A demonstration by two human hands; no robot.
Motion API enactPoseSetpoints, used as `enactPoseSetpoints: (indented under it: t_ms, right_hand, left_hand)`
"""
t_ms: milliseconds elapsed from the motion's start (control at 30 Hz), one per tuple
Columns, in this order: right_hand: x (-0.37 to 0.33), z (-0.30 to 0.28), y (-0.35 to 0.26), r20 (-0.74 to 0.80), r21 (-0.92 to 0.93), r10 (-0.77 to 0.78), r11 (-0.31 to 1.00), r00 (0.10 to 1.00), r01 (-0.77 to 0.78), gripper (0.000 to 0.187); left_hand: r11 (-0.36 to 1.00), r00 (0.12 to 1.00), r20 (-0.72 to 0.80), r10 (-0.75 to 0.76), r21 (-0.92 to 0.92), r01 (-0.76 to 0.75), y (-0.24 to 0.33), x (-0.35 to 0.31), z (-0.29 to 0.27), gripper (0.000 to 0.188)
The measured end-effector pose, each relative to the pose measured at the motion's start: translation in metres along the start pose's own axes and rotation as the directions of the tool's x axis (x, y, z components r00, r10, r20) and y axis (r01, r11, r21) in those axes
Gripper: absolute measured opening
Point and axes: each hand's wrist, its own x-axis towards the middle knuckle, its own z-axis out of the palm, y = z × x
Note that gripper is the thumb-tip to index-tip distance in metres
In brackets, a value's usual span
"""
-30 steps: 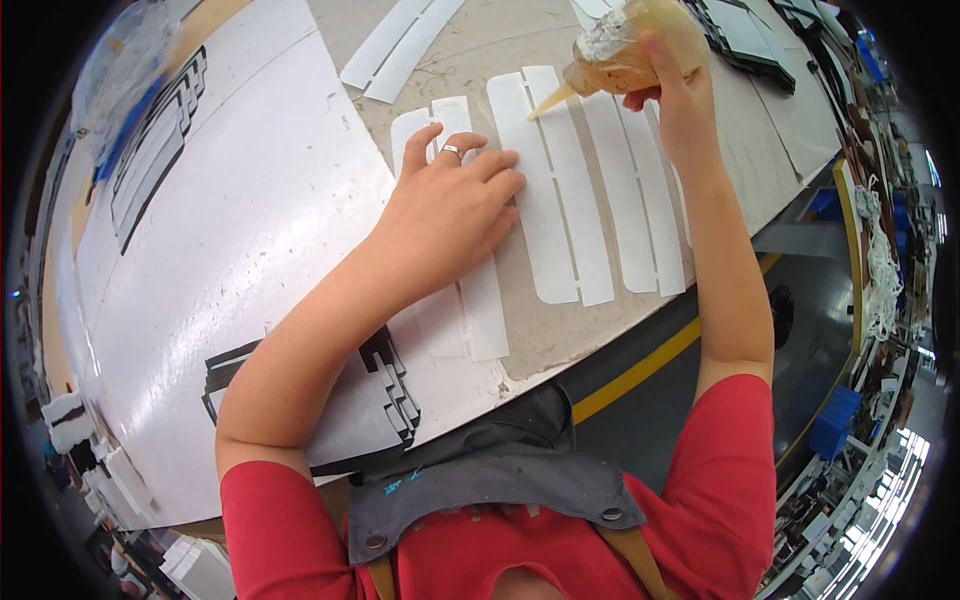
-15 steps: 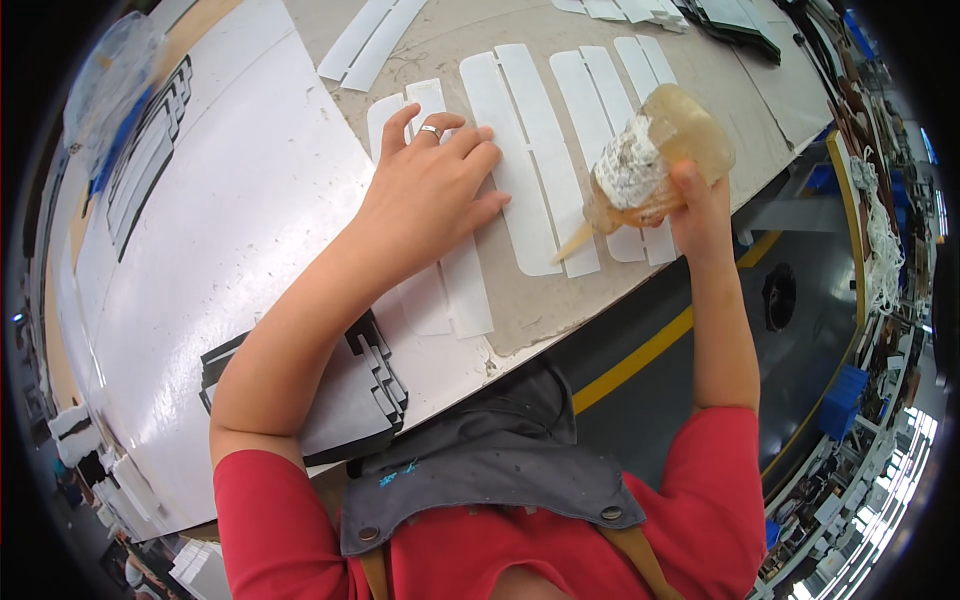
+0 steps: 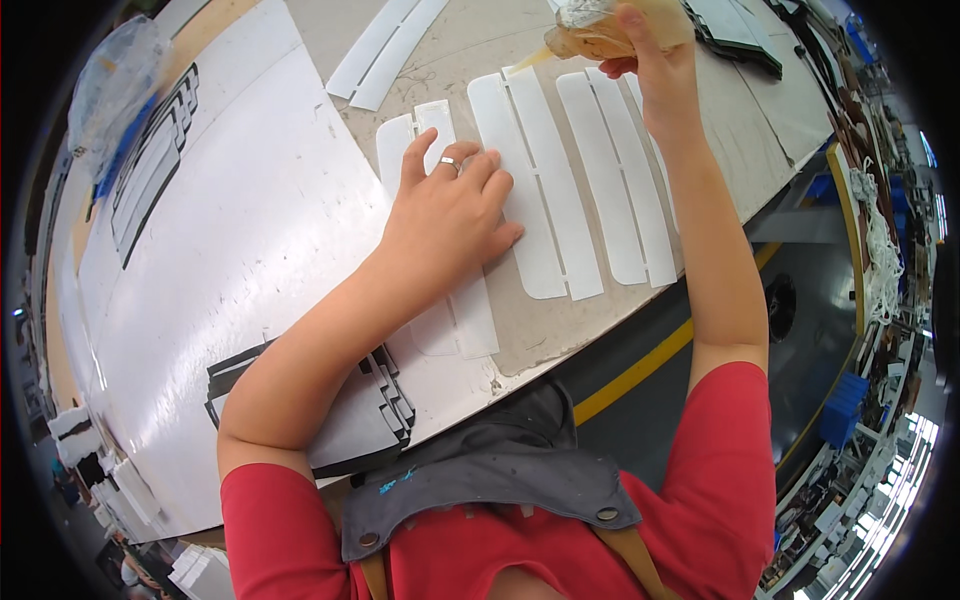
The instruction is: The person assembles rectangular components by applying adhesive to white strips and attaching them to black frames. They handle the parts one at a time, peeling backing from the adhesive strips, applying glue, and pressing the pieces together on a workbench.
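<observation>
My right hand (image 3: 662, 85) grips an amber, translucent squeeze bottle (image 3: 592, 38), its neck wrapped in crumpled white material. The bottle is tipped over, and its tapered nozzle (image 3: 532, 60) points left at the far end of a pair of long white strips (image 3: 545, 205); whether the tip touches them I cannot tell. My left hand (image 3: 452, 205), a ring on one finger, lies with spread fingers over another white pair (image 3: 470, 315) to the left, hiding its middle. To the right lies a further white pair (image 3: 625, 190), with one more partly behind my right forearm.
Another white strip pair (image 3: 385, 50) lies at the far side. A stack of dark-edged grey pieces (image 3: 365, 415) sits by my left elbow, and similar pieces (image 3: 155, 170) lie far left beside a clear plastic bag (image 3: 118, 85). The table edge (image 3: 560, 350) runs diagonally before me.
My right hand has carried the bottle away from me, from the near end of the middle strip pair to its far end. My left hand has shifted slightly right and nearer in the view.
</observation>
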Motion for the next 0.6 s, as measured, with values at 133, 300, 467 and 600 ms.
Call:
enactPoseSetpoints:
  t_ms: [133, 300, 467, 600]
  right_hand:
    - [0.007, 0.001, 0.009, 0.004, -0.041, 0.002, 0.999, 1.0, -0.001, 0.027]
    - [0.0, -0.017, 0.005, 0.096, -0.123, 0.039, 0.992, 0.995, -0.027, 0.033]
    - [-0.028, -0.038, -0.008, 0.124, -0.129, 0.107, 0.987, 0.987, -0.091, 0.039]
    - [-0.066, -0.046, -0.033, 0.164, -0.099, 0.196, 0.978, 0.967, -0.182, 0.049]
  left_hand:
    - [1.0, 0.999, -0.031, 0.018, -0.018, -0.019, 0.0, 0.001, 0.002, 0.032]
    - [1.0, 0.999, -0.029, 0.022, -0.006, -0.022, -0.001, -0.001, 0.001, 0.033]
    - [1.0, 1.0, 0.027, -0.004, 0.017, 0.003, 0.001, 0.001, -0.002, 0.033]
    - [1.0, 1.0, 0.018, -0.001, 0.021, 0.001, 0.002, -0.001, -0.002, 0.034]
